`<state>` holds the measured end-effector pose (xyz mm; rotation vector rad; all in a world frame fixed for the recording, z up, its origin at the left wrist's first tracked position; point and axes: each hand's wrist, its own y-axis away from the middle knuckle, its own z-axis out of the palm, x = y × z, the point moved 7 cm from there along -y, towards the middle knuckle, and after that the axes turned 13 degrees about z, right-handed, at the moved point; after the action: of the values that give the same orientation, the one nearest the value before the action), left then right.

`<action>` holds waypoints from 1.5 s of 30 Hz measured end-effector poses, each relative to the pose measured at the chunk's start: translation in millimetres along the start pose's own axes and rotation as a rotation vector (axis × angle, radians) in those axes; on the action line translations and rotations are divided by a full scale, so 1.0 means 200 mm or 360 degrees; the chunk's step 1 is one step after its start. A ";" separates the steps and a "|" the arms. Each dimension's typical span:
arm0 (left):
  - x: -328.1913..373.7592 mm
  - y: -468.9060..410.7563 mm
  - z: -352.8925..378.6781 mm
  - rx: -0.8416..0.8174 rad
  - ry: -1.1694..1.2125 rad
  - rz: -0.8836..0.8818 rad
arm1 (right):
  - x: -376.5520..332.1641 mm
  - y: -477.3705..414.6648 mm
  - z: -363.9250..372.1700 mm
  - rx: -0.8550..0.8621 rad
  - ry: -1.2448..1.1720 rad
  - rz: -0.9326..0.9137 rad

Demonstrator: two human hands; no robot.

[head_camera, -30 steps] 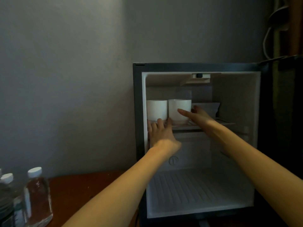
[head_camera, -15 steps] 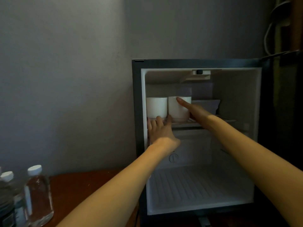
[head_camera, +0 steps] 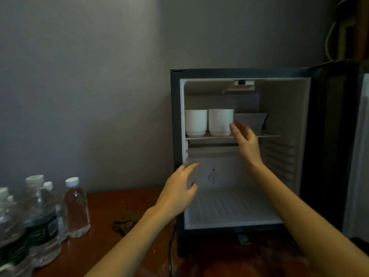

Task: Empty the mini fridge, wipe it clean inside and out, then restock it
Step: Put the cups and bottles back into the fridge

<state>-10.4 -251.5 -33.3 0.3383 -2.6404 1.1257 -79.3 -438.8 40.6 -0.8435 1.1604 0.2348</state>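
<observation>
Water bottles (head_camera: 40, 212) wait on the table (head_camera: 119, 200) at left, so restocking looks unfinished. The left hand (head_camera: 177, 194) has dropped from the shelf (head_camera: 209, 137) to the fridge (head_camera: 239, 72) mouth, fingers loose and empty; the two cups (head_camera: 195, 122) stand together on that shelf, and the right hand (head_camera: 244, 138) has slipped off the right cup (head_camera: 220, 121), open just beside it, perhaps still brushing it

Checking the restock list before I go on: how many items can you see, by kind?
White cups: 2, on the fridge shelf
Grey packet: 1, beside them
Water bottles: at least 4, on the table, cluster cut by the frame edge
Brown cloth: 1, on the table
Total: at least 8
</observation>
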 end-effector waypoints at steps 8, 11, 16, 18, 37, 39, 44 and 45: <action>-0.05 0.82 -0.33 0.0412 -0.0081 -0.0206 | 0.16 0.60 0.38 -0.0487 -0.0106 0.0039; -0.08 1.09 -0.46 0.0511 -0.0215 -0.0337 | 0.23 0.82 0.61 -0.0651 -0.0172 0.0102; -0.11 1.55 -0.66 0.0733 -0.0349 -0.0571 | 0.39 1.21 1.00 -0.0979 -0.0232 0.0281; -0.13 1.73 -0.73 0.0800 -0.0384 -0.0715 | 0.42 1.37 1.15 -0.1109 -0.0243 0.0333; -0.66 2.17 -0.91 0.1386 -0.0054 -0.1418 | 0.89 1.75 1.89 -0.1351 -0.0045 0.0923; -0.72 2.12 -0.93 0.1343 -0.0037 -0.1422 | 0.91 1.74 1.90 -0.1289 -0.0070 0.0906; -0.87 2.06 -0.98 0.1175 0.0100 -0.1455 | 0.96 1.74 1.90 -0.1238 -0.0011 0.0795; -0.88 2.05 -0.99 0.1138 0.0119 -0.1447 | 0.97 1.74 1.90 -0.1252 -0.0007 0.0791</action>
<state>56.8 190.1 -231.7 1.3930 -1.5503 1.5676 71.6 12.0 -236.7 -1.2123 1.2696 1.1552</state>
